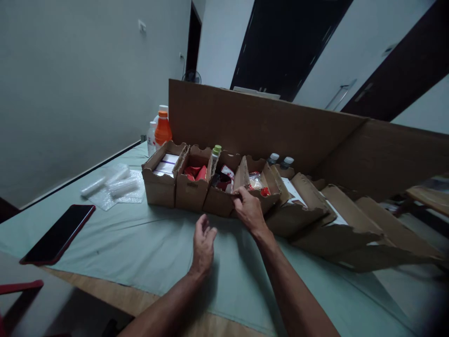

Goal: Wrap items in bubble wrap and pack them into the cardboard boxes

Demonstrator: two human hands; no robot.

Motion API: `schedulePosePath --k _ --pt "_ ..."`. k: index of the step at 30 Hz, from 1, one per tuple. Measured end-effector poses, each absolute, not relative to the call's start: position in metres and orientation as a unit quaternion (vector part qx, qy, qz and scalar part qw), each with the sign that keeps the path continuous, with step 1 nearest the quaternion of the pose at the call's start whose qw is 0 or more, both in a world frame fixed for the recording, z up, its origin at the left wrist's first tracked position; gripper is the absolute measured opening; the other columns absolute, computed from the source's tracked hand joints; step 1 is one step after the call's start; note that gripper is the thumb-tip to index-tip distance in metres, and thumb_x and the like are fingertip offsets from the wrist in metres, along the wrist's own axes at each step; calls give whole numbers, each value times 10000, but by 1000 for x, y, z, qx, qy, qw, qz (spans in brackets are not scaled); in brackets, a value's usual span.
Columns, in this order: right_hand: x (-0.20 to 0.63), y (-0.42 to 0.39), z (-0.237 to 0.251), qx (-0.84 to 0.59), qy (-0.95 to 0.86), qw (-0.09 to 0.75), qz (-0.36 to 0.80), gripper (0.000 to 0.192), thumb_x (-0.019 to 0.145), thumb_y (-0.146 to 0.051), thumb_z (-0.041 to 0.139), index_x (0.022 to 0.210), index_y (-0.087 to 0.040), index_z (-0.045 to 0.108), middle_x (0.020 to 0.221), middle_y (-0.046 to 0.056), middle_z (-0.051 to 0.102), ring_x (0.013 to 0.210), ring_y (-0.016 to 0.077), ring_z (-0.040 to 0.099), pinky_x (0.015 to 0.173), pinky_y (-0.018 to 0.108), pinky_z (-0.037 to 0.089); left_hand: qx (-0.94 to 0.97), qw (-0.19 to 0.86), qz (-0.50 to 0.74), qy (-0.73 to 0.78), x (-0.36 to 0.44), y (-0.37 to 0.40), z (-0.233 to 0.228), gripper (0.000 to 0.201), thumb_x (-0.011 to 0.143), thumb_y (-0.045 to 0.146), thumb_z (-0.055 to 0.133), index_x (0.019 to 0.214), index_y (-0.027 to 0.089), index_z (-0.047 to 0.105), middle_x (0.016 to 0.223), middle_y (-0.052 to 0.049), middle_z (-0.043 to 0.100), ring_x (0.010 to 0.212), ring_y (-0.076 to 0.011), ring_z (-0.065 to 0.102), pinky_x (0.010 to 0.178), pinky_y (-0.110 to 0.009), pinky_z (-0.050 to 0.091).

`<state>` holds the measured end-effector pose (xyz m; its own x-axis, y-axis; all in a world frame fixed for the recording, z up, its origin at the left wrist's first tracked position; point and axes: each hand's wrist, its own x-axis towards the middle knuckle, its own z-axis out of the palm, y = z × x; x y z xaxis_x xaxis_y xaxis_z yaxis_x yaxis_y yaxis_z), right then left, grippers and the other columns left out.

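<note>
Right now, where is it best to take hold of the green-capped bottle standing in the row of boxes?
Probably the green-capped bottle is best pinched at its neck from above: only its top rises over the cardboard boxes, whose walls hide the body.

A: Right hand (249,211)?
B: Fingers pinch the front rim of the fourth cardboard box (261,199) in the row; a red-capped packet lies inside it.
A: Left hand (203,244)?
B: Fingers loosely curled, holding nothing, over the pale green cloth (157,252), just short of the boxes.
A: Row contents?
B: First box (159,180): white cartons. Second box (192,185): red packets. Third box (219,192): a green-capped bottle (215,157) standing at its back corner. Further right, flattened cardboard trays (351,234).
A: Surroundings?
B: Orange bottle (162,128) behind the first box; bubble wrap (114,187) to the left; a dark phone (58,234) near the cloth's left edge. A tall cardboard sheet (252,124) stands behind the row.
</note>
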<state>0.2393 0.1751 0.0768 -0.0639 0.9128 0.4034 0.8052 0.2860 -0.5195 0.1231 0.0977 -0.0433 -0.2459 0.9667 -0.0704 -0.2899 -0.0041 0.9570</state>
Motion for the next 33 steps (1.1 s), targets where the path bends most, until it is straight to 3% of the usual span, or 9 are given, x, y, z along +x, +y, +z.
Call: schedulePosePath --k 8,13,15,17,20,22,24,27,33 --pt "270 42 81 -542 -755 328 167 213 892 -360 518 793 -250 671 659 -11 679 555 150 608 556 234 450 297 440 687 495 57 47 -30 595 769 394 677 1312 215 509 1429 -151 541 1356 -312 516 1150 -480 397" --pt "348 -26 80 -612 -679 352 202 226 750 -499 681 749 -280 738 737 35 740 672 232 703 602 307 566 336 429 670 503 46 26 -28 621 749 299 652 1345 233 494 1474 -126 514 1362 -311 503 1164 -497 370" --pt "376 -42 73 -675 -573 435 162 302 700 -540 714 850 -279 743 818 66 761 754 280 731 679 371 601 377 443 641 501 47 15 -32 674 739 245 619 1395 246 465 1511 -114 487 1377 -315 485 1169 -518 355" --pt "395 -57 59 -701 -469 519 138 476 705 -550 724 1106 -296 695 1010 94 768 896 319 739 732 416 609 425 457 603 497 49 5 -38 727 730 198 593 1439 259 441 1540 -99 463 1399 -316 458 1182 -526 329" --pt "407 -79 23 -679 -430 564 188 710 726 -545 726 1379 -347 531 1344 104 658 1147 337 673 833 440 600 477 464 562 491 53 -1 -45 771 737 179 588 1483 262 413 1581 -90 416 1436 -324 412 1197 -525 303" --pt "406 -90 -9 -685 -435 543 218 718 669 -574 751 1322 -322 590 1328 112 666 1157 352 665 835 441 599 498 470 543 486 57 4 -46 785 749 208 603 1504 251 394 1601 -96 386 1449 -341 391 1197 -536 298" --pt "398 -95 -37 -718 -437 493 226 663 576 -606 785 1138 -267 689 1140 132 740 1064 383 694 796 463 603 520 474 528 477 63 14 -43 794 750 244 628 1510 236 395 1607 -101 378 1463 -352 366 1208 -538 278" --pt "376 -87 -52 -756 -453 413 232 573 562 -648 766 945 -225 716 969 143 758 1036 415 685 857 521 573 560 482 505 446 77 29 -34 743 740 245 629 1464 198 469 1547 -102 472 1460 -339 375 1223 -499 268" --pt "360 -23 -20 -676 -527 448 256 490 773 -579 657 1078 -196 663 1158 143 723 1106 330 656 951 433 523 570 484 517 416 100 47 -31 783 746 228 598 1501 162 404 1500 -105 520 1425 -317 425 1194 -426 333"
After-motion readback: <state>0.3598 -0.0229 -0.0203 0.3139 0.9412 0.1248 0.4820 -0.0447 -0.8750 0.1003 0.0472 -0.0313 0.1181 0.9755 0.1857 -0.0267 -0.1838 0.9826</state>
